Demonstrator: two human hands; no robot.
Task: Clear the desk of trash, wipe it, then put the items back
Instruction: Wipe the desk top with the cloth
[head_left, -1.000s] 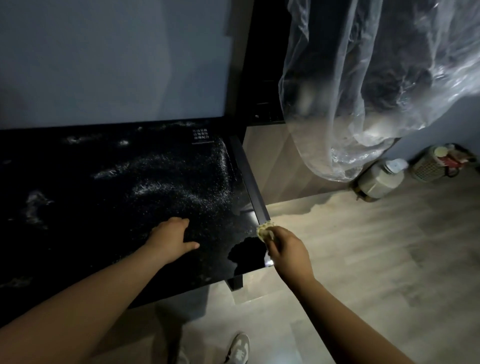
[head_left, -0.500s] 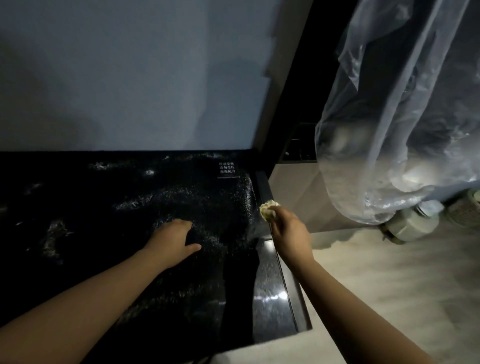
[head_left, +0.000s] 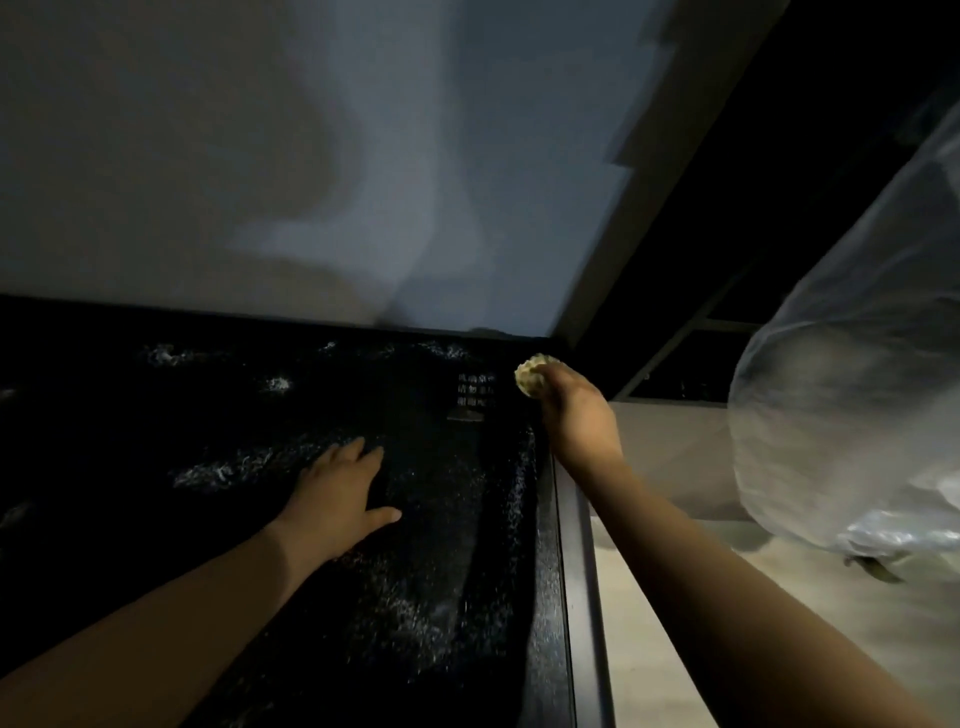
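Your right hand (head_left: 576, 415) grips the wad (head_left: 531, 375), which protrudes past the fingertips: soft, light, compressible, so hold it mid-bunch. Left hand (head_left: 337, 493) lies flat on the desk (head_left: 156, 545), fingers straight.

The worktop (head_left: 130, 545) is a black, glossy slab set against a pale wall, with a narrow dark frame strip (head_left: 571, 571) along its right edge. A small white printed label (head_left: 475, 389) sits near its far right corner. Whitish wet smears cover the surface: small blotches (head_left: 278, 384) left of the label by the far edge, a longer streak (head_left: 208, 473) nearer and left of it, and a speckled band (head_left: 498, 519) running from below the label towards the near edge. The left grip (head_left: 337, 499) lies flat, fingers spread, nearer than the label and to its left. Just right of the label, the right grip (head_left: 576, 415) pinches a crumpled yellowish wad (head_left: 530, 375); whether the wad touches the surface cannot be told.
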